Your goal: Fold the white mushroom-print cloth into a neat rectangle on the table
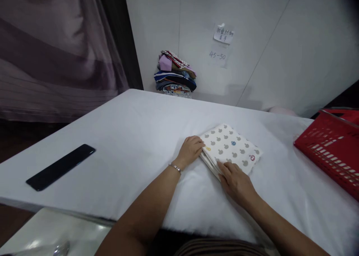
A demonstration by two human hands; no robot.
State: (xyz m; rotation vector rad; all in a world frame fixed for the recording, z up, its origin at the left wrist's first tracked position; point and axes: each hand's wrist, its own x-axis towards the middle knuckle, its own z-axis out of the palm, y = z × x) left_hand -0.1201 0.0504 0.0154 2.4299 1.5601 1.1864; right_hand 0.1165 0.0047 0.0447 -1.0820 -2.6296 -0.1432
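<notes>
A folded white cloth (234, 146) printed with grey shapes lies on the white table (134, 136), right of centre. My left hand (190, 149), with a thin bracelet at the wrist, grips the cloth's left corner with curled fingers. My right hand (235, 180) rests on the cloth's near edge, fingers pressed against the folded layers. Both forearms reach in from the bottom of the view.
A dark phone (60, 167) lies flat near the table's left edge. A red plastic basket (331, 147) stands at the right. A pile of folded clothes (175, 74) sits against the wall behind the table. Paper notes (223, 34) hang on the wall.
</notes>
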